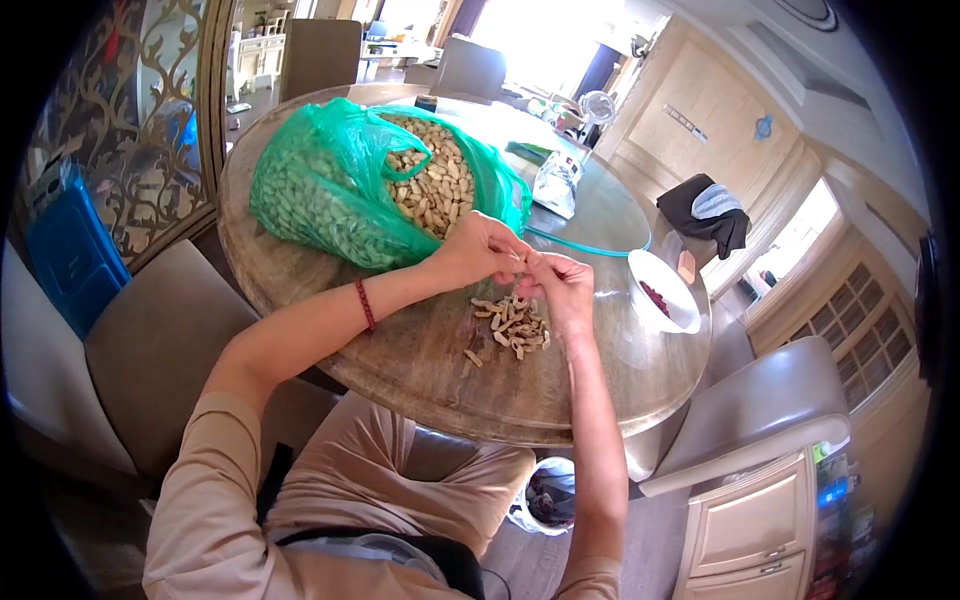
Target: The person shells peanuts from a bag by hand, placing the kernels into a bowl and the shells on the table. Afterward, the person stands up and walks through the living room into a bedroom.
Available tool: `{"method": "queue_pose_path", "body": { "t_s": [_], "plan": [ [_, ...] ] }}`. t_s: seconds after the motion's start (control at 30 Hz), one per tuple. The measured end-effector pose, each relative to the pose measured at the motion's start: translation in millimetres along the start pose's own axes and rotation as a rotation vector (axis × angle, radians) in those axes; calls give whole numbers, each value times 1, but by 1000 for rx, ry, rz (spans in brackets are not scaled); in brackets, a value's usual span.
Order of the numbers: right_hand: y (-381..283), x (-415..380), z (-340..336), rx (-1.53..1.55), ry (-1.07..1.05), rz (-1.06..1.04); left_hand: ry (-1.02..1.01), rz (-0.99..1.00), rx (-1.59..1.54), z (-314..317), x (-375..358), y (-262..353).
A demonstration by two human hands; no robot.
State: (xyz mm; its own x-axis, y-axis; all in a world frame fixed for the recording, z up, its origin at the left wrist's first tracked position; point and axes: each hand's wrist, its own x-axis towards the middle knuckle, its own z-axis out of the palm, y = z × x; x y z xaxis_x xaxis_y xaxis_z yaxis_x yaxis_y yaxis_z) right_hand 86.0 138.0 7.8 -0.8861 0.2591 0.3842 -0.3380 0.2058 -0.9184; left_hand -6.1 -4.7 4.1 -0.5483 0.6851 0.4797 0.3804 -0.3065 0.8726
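Shell pile (512, 327) just below both hands (527, 265)

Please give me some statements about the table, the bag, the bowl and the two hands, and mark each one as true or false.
1. The green plastic bag is full of unshelled peanuts. True.
2. The left hand and the right hand are far apart, one on each side of the table. False: they meet fingertip to fingertip above the pile of shells.
3. The white bowl stands to the right of the hands. True.
4. The white bowl is heaped to the rim with shells. False: only a few reddish pieces show in it.
5. The round table has a wristband lying on it. False: the red band is on the left wrist.
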Motion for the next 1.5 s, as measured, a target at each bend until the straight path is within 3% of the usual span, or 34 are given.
{"method": "queue_pose_path", "body": {
  "t_s": [0.2,0.27,0.47,0.7,0.8,0.97,1.07,1.3,1.4,1.5],
  "plan": [
    [8,3,-1,198,16,84,58,60,-20,3,0,-3],
    [12,3,-2,315,21,175,148,193,306,6,-2,0],
    [12,4,-7,519,-55,347,90,442,543,6,-4,2],
    [7,5,-7,617,-90,377,128,382,456,3,0,-3],
    [8,4,-6,540,-81,325,148,368,432,4,2,-7],
    [16,4,-13,-218,12,68,47,321,547,7,-5,6],
    [6,1,-24,-347,-46,45,-82,312,542,10,-5,0],
    [2,-12,-47,-242,-149,183,-210,370,530,16,-6,-9],
    [2,-16,-52,-242,-130,176,-278,407,601,13,-5,-7],
    [1,-17,-55,-220,-29,146,-300,323,486,7,-7,4]
  ]
}}
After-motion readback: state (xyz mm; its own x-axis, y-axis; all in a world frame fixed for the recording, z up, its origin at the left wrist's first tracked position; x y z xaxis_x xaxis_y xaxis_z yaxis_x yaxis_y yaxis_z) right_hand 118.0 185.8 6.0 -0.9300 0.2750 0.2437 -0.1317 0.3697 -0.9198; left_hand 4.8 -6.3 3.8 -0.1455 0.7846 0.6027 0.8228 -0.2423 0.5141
